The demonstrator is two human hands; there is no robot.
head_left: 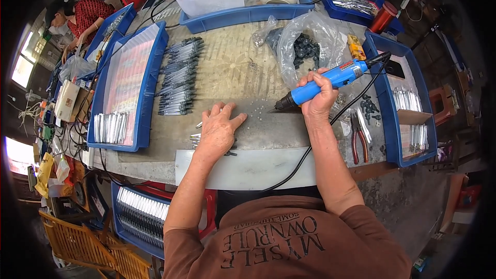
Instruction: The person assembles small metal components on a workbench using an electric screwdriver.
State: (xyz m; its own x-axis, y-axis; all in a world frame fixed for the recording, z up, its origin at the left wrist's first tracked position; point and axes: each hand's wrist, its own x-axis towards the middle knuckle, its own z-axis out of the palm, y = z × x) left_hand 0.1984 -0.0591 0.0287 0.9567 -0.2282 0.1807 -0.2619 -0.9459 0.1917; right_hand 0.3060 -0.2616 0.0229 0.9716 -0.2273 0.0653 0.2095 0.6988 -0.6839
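My right hand is wrapped round a blue electric screwdriver with a black nose and a black cable. Its tip points left and down, close to a scatter of tiny pale screws on the table. My left hand lies palm down to the left of the screws, fingers apart. Under and beside it are slim silver-and-black pieces, mostly covered by the hand. A neat stack of silver pieces with dark ends lies further left. Pliers with red handles rest right of my right forearm.
Blue trays hold silver pieces at left and right. A clear plastic bag of dark parts stands behind the screwdriver. Loose dark pieces lie near the pliers. A pale board runs along the front edge. Another person sits far left.
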